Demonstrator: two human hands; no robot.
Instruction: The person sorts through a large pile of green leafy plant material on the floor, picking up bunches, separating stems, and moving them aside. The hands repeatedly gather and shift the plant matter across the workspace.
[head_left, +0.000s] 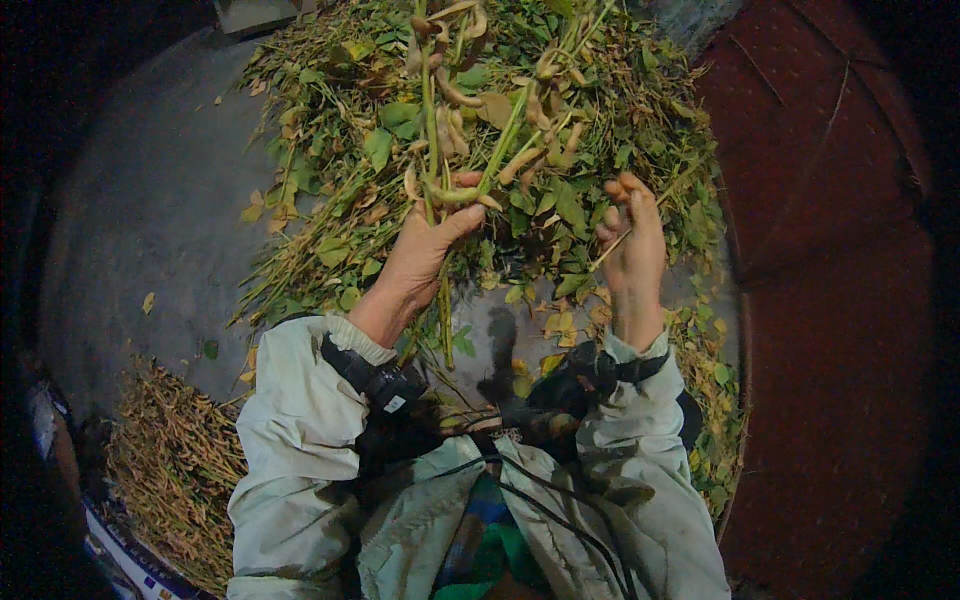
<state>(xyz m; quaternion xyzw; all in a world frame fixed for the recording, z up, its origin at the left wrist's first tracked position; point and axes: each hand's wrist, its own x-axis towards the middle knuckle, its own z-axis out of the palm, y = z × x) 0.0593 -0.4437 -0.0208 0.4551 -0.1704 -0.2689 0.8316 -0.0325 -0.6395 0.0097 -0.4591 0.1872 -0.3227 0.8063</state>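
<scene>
My left hand (427, 247) grips green plant stems (433, 127) that bear light brown, bean-like pods (452, 131). The stems stand up out of the fist, and thinner stalk ends hang below it. To the right, my right hand (634, 240) is raised with curled fingers; a thin stalk (611, 251) crosses its palm, and whether the fingers grip it is unclear. Beyond both hands lies a large heap of cut plants (337, 172) with green and yellow leaves.
A pile of dry brown plants (176, 465) lies at the lower left on the grey floor (150, 225). Leafy debris (705, 375) lies beside my right sleeve. A dark red sheet (832, 337) covers the right side. A pale box-like object (255, 15) stands at the top left.
</scene>
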